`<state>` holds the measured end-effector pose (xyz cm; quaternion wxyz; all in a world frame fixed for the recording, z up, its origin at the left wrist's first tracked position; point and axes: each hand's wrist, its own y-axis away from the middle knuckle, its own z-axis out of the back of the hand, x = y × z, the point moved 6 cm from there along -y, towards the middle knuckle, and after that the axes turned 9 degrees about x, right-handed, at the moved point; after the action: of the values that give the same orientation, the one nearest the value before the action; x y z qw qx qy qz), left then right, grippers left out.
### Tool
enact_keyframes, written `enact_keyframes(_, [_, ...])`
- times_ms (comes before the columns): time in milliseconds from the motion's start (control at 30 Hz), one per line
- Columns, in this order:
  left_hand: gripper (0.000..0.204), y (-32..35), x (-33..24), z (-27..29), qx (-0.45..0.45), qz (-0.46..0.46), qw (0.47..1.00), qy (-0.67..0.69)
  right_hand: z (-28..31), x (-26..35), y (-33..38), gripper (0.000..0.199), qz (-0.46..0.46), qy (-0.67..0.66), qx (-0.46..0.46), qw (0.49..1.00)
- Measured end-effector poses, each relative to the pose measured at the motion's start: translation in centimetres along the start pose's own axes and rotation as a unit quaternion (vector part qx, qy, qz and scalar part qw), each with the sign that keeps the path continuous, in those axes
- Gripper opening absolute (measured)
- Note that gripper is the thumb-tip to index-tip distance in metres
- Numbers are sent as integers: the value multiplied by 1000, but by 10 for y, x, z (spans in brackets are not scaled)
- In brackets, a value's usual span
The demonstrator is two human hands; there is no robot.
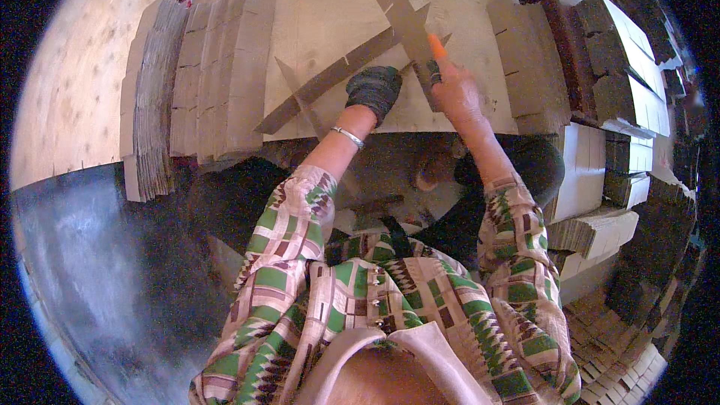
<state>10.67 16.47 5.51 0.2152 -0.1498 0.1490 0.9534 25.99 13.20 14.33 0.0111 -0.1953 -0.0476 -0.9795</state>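
Cardboard strip (407, 24) slants away from the right fingers (437, 47), clamped on its edge (left fingers (367, 85) curled, grip unclear).

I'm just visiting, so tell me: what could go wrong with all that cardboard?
The right hand is mostly bare against a slotted cardboard strip, so an edge might nick the skin. That thin strip could also bend or tear at its slot. The cardboard stack farthest left seems to poke past the table's near edge, so a bump might topple it.
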Motion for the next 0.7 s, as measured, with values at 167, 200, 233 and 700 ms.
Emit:
enact_keyframes(167, [37, 6, -6, 19, -28, 14, 998, 62, -9, -4, 3, 82, 19, -81, -13, 996])
enact_keyframes(200, [37, 7, 2, 26, -127, 7, 990, 68, -8, -4, 6, 82, 21, -94, -5, 995])
enact_keyframes(233, [38, 12, 6, 42, -224, -3, 972, 73, -7, -3, 10, 83, 27, -84, -11, 996])
enact_keyframes(700, [33, -31, 61, 40, 3, 178, 984, 22, -11, -1, 28, 93, 37, 2, 15, 999])
